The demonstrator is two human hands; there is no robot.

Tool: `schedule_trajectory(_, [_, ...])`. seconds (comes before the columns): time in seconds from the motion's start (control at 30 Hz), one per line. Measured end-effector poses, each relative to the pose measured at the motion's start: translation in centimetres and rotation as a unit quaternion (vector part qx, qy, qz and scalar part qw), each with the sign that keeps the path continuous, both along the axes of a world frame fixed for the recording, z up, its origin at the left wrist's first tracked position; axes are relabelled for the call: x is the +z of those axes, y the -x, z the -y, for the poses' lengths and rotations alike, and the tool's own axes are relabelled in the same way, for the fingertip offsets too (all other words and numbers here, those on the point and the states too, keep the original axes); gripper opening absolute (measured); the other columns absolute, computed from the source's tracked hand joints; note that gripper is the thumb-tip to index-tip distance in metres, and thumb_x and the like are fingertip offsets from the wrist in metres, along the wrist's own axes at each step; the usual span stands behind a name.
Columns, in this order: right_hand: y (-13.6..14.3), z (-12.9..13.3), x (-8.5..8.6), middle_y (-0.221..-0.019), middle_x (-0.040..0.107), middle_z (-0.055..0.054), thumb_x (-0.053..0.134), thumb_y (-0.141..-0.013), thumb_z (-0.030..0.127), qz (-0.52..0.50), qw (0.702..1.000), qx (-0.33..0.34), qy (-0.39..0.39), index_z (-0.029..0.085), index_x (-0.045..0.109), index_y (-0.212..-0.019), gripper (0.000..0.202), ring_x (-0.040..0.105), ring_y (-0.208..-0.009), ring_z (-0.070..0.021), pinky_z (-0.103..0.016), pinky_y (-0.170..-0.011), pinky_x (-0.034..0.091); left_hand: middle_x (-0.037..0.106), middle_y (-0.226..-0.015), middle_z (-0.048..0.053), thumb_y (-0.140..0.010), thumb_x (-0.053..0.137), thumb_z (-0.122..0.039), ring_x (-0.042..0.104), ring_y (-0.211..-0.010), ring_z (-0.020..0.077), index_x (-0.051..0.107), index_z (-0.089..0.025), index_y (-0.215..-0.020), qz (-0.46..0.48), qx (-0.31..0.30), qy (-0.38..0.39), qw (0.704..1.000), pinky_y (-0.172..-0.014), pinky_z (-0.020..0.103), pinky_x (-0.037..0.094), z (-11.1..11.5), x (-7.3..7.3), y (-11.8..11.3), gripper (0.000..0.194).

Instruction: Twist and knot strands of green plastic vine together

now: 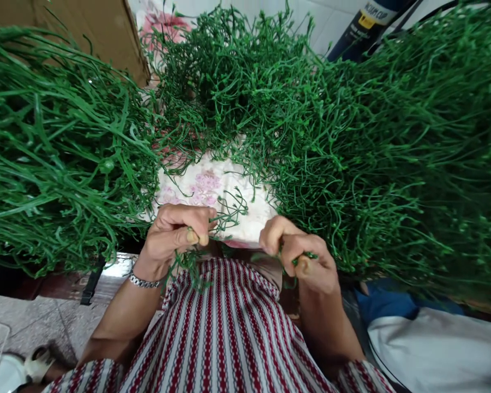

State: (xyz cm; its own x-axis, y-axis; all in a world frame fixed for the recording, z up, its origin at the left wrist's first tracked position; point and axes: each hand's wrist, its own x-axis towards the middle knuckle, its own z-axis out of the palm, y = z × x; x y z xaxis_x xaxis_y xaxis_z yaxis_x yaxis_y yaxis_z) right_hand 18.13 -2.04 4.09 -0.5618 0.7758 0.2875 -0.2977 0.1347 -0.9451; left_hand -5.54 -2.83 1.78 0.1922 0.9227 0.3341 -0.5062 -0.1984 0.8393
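My left hand (178,234), with a metal bracelet at the wrist, pinches a thin green stem piece (231,210) whose branched tips stick out over the cloth. More green strands (190,267) hang beneath its fingers. On the right, my right hand (303,251) is closed around a small green piece (306,256), mostly hidden by the fingers. The two hands are apart, both at the near edge of the floral cloth (204,185).
Large heaps of green branching stems lie at the left (57,147), the back (237,71) and the right (393,164). A cardboard box (102,33) stands back left, a dark blue cylinder (360,33) back right. Someone's pale clothing (437,349) shows at the lower right.
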Motion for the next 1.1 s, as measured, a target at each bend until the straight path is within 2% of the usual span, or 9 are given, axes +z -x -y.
schedule_trajectory(0.1, [-0.3, 0.1, 0.7, -0.091, 0.057, -0.009, 0.049, -0.087, 0.033, 0.019, 0.998, -0.061, 0.022, 0.017, 0.058, -0.073, 0.023, 0.06, -0.077, -0.0181, -0.037, -0.07, 0.05, 0.058, -0.05, 0.001, -0.073, 0.064, -0.029, 0.054, -0.054, 0.0141, 0.071, -0.02, -0.07, 0.03, -0.003, 0.014, 0.999, -0.072, 0.038, 0.044, -0.1, 0.6, -0.2, 0.012])
schedule_trajectory(0.23, [-0.4, 0.2, 1.0, -0.081, 0.056, -0.003, 0.045, -0.09, 0.024, 0.033, 0.994, -0.104, 0.03, 0.019, 0.057, -0.091, 0.013, 0.045, -0.043, -0.0043, -0.022, -0.043, 0.043, 0.052, -0.047, 0.003, -0.072, 0.063, -0.031, 0.053, -0.055, 0.016, 0.069, -0.019, -0.066, 0.055, -0.01, 0.023, 0.998, -0.06, 0.034, 0.044, -0.2, 1.0, -0.5, 0.015])
schedule_trajectory(0.37, [-0.2, -0.3, 1.2, -0.073, 0.054, -0.002, 0.053, -0.086, 0.024, 0.209, 0.941, -0.245, -0.101, 0.018, 0.06, -0.1, 0.017, 0.048, -0.057, -0.009, -0.02, -0.046, 0.037, 0.044, -0.041, 0.001, -0.071, 0.062, -0.035, 0.053, -0.053, 0.0165, 0.066, -0.021, -0.06, 0.048, -0.008, 0.011, 0.999, -0.06, 0.037, 0.046, -0.2, 1.2, -0.7, 0.018])
schedule_trajectory(0.47, [0.6, -0.8, 1.3, -0.08, 0.058, -0.003, 0.06, -0.081, 0.022, 0.307, 0.895, -0.246, -0.21, 0.018, 0.057, -0.11, 0.029, 0.051, -0.063, -0.0109, -0.024, -0.055, 0.042, 0.04, -0.035, 0.0, -0.066, 0.064, -0.039, 0.05, -0.048, 0.0164, 0.061, -0.023, -0.052, 0.03, -0.002, 0.014, 0.999, -0.056, 0.038, 0.047, -0.2, 1.5, -0.9, 0.022])
schedule_trajectory(0.67, [1.3, -1.6, 1.1, -0.071, 0.057, -0.002, 0.057, -0.081, 0.013, 0.292, 0.872, -0.238, -0.312, 0.015, 0.059, -0.084, 0.005, 0.054, -0.065, -0.0117, -0.025, -0.06, 0.042, 0.043, -0.037, 0.0, -0.067, 0.063, -0.042, 0.051, -0.047, 0.0165, 0.059, -0.021, -0.053, -0.009, 0.001, 0.009, 1.0, -0.056, 0.038, 0.047, -0.6, 1.3, -1.3, 0.025])
schedule_trajectory(0.8, [0.6, -1.7, 1.7, -0.071, 0.057, -0.002, 0.056, -0.08, 0.012, 0.308, 0.85, -0.275, -0.326, 0.016, 0.057, -0.081, 0.004, 0.053, -0.065, -0.0119, -0.024, -0.059, 0.042, 0.061, -0.076, 0.004, -0.074, 0.06, -0.034, 0.056, -0.065, 0.0152, 0.066, -0.021, -0.085, -0.099, 0.089, -0.009, 0.991, -0.062, 0.033, 0.048, -1.4, 1.3, -1.2, 0.018])
schedule_trajectory(0.9, [0.2, -1.6, 2.1, -0.07, 0.056, -0.002, 0.054, -0.081, 0.013, 0.346, 0.819, -0.294, -0.351, 0.016, 0.056, -0.079, 0.004, 0.053, -0.065, -0.0123, -0.025, -0.059, 0.041, 0.058, -0.109, 0.008, -0.076, 0.059, -0.031, 0.058, -0.089, 0.0194, 0.059, -0.022, -0.109, -0.2, 0.172, -0.045, 0.964, -0.079, 0.037, 0.048, -1.6, 2.8, -1.1, 0.034])
schedule_trajectory(1.0, [0.3, -1.4, 2.2, -0.068, 0.056, -0.002, 0.052, -0.082, 0.014, 0.382, 0.79, -0.287, -0.384, 0.016, 0.056, -0.077, 0.007, 0.051, -0.063, -0.0122, -0.025, -0.058, 0.04, 0.061, -0.105, 0.006, -0.078, 0.057, -0.02, 0.054, -0.102, 0.0217, 0.062, -0.021, -0.104, -0.386, 0.248, -0.137, 0.878, -0.094, 0.04, 0.039, -1.1, 5.1, -1.5, 0.027])
schedule_trajectory(1.1, [0.6, -1.2, 2.2, -0.068, 0.057, -0.002, 0.051, -0.083, 0.015, 0.398, 0.775, -0.275, -0.407, 0.016, 0.056, -0.078, 0.007, 0.05, -0.063, -0.0121, -0.025, -0.057, 0.04, 0.064, -0.096, 0.005, -0.078, 0.055, -0.011, 0.055, -0.096, 0.0199, 0.062, -0.019, -0.098, -0.487, 0.213, -0.224, 0.817, -0.09, 0.039, 0.04, -0.5, 6.3, -3.0, 0.023])
